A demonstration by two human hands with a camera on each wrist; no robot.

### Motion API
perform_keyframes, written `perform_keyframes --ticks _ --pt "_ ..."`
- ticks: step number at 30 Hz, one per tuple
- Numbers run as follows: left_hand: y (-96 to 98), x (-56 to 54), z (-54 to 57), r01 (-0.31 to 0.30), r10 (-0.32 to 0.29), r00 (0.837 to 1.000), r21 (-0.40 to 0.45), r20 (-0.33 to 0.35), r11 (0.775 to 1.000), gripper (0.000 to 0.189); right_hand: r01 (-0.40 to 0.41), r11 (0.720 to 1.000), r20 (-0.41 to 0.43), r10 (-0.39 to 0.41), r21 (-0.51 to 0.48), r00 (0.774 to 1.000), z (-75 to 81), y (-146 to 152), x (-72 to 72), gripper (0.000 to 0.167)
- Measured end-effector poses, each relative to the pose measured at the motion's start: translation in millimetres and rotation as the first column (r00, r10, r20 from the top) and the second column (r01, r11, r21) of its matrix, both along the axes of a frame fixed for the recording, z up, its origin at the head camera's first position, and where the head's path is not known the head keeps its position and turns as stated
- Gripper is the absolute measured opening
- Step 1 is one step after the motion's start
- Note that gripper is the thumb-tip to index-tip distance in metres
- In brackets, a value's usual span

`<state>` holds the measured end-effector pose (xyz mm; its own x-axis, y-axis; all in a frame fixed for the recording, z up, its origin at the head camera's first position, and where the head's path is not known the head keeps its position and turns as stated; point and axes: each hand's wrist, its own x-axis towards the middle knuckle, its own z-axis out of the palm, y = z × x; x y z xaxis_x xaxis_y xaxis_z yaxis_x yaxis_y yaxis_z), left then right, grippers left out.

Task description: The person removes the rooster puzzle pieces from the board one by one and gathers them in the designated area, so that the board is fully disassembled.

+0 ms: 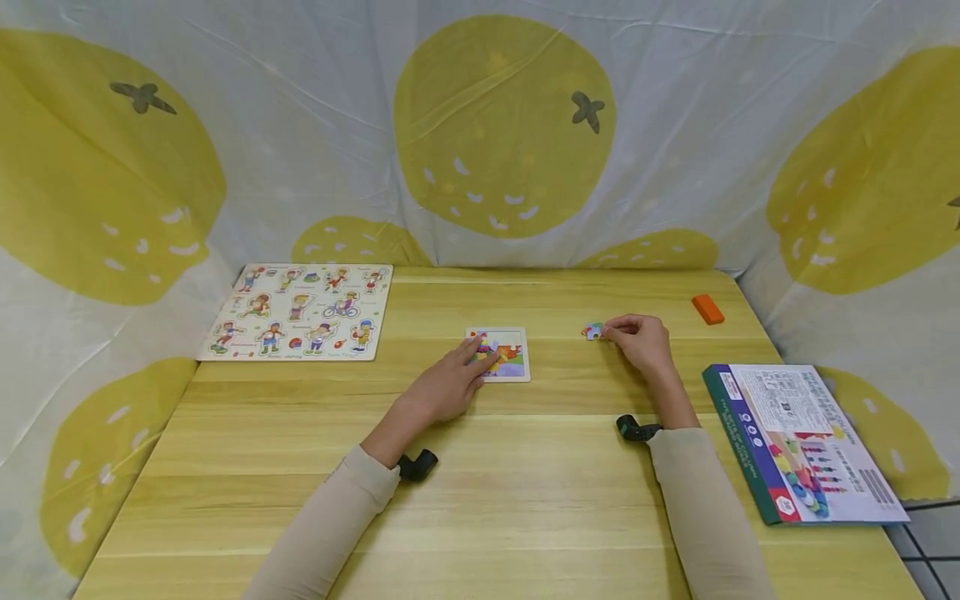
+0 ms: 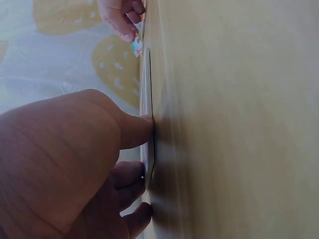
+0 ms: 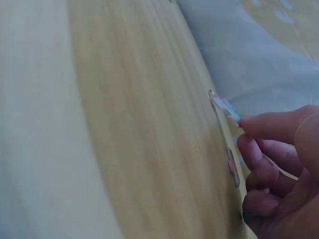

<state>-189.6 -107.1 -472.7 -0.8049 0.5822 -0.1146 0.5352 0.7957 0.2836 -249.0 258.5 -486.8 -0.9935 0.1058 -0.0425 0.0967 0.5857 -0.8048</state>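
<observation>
In the head view my left hand (image 1: 447, 385) rests on a small square jigsaw puzzle (image 1: 510, 377) in a white-rimmed frame, its fingers stretched over the left part of the picture. The left wrist view shows the thumb against the edge of the puzzle frame (image 2: 147, 164). To the right, my right hand (image 1: 643, 342) pinches a small colourful puzzle piece (image 1: 594, 332) between thumb and fingertips. Seen from the right wrist, that piece (image 3: 227, 108) is tilted close over the tabletop, and another thin flat piece (image 3: 232, 169) lies below the fingers.
A board with sports figures (image 1: 300, 313) lies at the back left of the wooden table (image 1: 510, 492). An orange block (image 1: 707, 309) is at the back right, with a printed toy box (image 1: 802, 442) in front of it. A lemon-patterned cloth (image 1: 502, 125) hangs behind.
</observation>
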Motion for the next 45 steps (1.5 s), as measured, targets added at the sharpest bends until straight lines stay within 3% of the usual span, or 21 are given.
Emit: perform_keyframes --ticks 5,14,29,37,45 --pt "0.2 0.7 0.1 -0.008 0.008 1.000 0.000 -0.002 1.000 0.053 -0.032 0.995 -0.051 0.037 0.099 0.998 0.4 -3 -0.7 0.020" --pt "0.5 1.7 1.1 -0.012 0.012 1.000 -0.005 0.006 1.000 0.053 -0.068 0.984 -0.024 0.073 0.163 0.997 -1.1 -5 -3.1 0.019" --pt "2.8 2.9 -0.2 -0.019 0.018 0.999 -0.024 -0.039 1.000 0.052 -0.058 0.997 -0.048 0.061 0.054 0.997 4.8 0 3.3 0.030" --pt "2.6 4.7 -3.4 -0.013 0.011 0.997 -0.034 -0.077 0.999 0.053 -0.154 0.988 -0.062 0.152 -0.016 0.986 9.6 -25 4.3 0.028" --pt "0.9 18.2 2.6 0.029 -0.037 0.992 -0.067 -0.120 0.997 0.052 -0.225 0.973 -0.059 0.223 -0.045 0.973 9.0 -61 0.0 0.024"
